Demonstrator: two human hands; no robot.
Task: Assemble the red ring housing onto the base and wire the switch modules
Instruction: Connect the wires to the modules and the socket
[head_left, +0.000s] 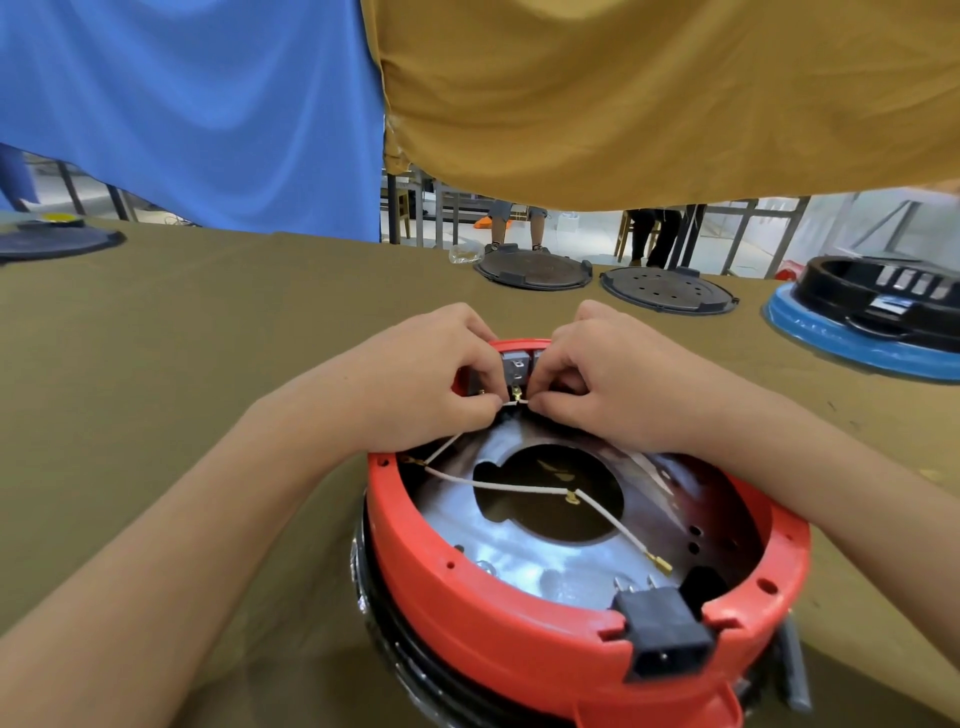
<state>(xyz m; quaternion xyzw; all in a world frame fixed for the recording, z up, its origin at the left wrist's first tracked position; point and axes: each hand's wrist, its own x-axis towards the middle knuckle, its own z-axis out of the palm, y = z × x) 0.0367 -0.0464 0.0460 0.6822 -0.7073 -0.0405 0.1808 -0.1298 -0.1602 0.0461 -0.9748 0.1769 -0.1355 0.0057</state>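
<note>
The red ring housing (467, 597) sits on a shiny metal base (524, 564) with a black rim below, close in front of me. Grey switch modules (516, 370) are set in the far wall of the ring. My left hand (431, 374) and my right hand (602, 379) meet there, and each pinches the white wire (519, 401) by a brass terminal just under the modules. Further white wires (519, 488) with brass ends lie loose across the base. A black power socket (662, 631) is mounted in the ring's near wall.
The table is covered in olive cloth (208, 389). Two black round plates (532, 270) (670, 291) lie at the far edge, another (57, 241) at far left. A black ring on a blue base (878, 322) stands far right. Blue and mustard cloths hang behind.
</note>
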